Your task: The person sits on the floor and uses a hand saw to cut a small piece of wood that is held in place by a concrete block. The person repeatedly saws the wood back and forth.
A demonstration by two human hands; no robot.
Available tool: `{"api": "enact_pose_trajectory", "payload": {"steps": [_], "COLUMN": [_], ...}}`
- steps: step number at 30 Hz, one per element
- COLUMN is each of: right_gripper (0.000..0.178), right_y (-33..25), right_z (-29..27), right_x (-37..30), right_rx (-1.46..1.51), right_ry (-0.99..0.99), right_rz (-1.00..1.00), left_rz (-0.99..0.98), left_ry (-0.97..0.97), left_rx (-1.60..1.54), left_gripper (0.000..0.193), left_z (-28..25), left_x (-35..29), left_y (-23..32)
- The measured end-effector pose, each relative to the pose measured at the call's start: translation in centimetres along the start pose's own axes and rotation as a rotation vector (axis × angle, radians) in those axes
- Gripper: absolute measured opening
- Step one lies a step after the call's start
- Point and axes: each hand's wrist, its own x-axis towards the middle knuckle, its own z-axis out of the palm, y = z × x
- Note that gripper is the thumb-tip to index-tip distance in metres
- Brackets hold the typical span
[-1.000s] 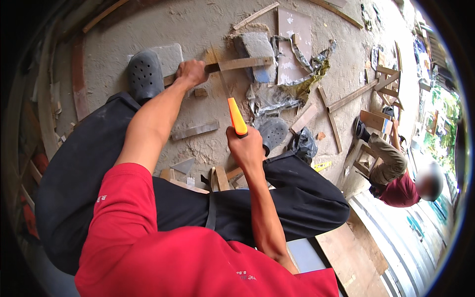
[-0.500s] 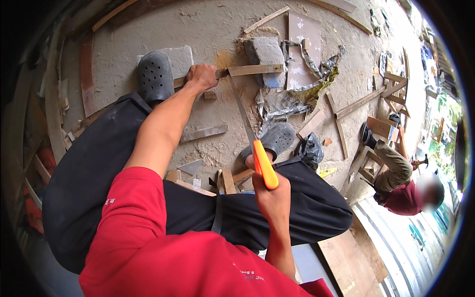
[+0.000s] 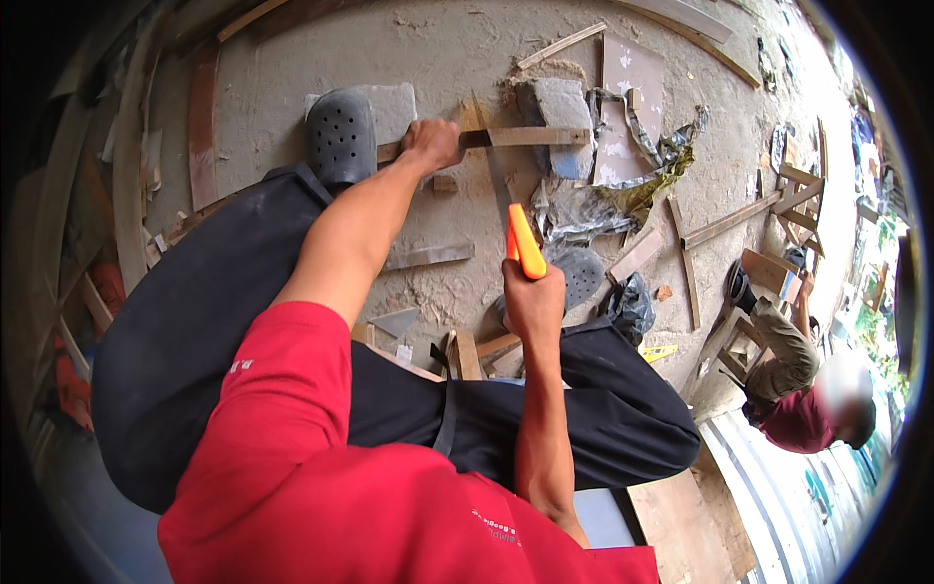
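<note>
My left hand [image 3: 431, 146] is closed around a narrow wooden strip [image 3: 540, 137], pressing it from above. The strip spans two rough grey blocks, the left block [image 3: 394, 101] and the right block [image 3: 553, 109]. My left foot, in a dark clog [image 3: 341, 134], rests on the strip's left end. My right hand [image 3: 535, 297] grips the orange handle of a handsaw [image 3: 528, 248]. Its blade crosses the strip just right of my left hand, with the tip showing beyond the far side. How deep the cut goes I cannot tell.
Short wood offcuts [image 3: 428, 256] lie on the dusty ground, with a crumpled silvery sheet [image 3: 584, 209] and a black plastic bag [image 3: 630, 310] to the right. A flat board [image 3: 628, 97] lies beyond. At far right, another person [image 3: 793, 360] sits near a wooden frame [image 3: 798, 200].
My right hand has pushed the saw forward, away from my body, so the blade now reaches past the strip. My left hand keeps its hold. The whole view has shifted slightly.
</note>
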Motion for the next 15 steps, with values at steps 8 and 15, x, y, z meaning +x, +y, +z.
{"api": "enact_pose_trajectory", "payload": {"steps": [8,15], "right_gripper": [0.014,0.01], "right_y": [1.6,3.7], "right_z": [-1.2,-3.4], "right_x": [-5.1,-9.1], "right_rx": [-0.05,0.134], "right_ry": [0.089,0.067], "right_rz": [-0.176,-0.207], "left_rz": [-0.014,-0.002], "left_ry": [0.029,-0.029], "left_rx": [-0.024,0.03], "left_gripper": [0.024,0.026], "left_z": [-0.5,0.7], "left_x": [-1.2,-1.7], "left_y": [0.8,0.9]}}
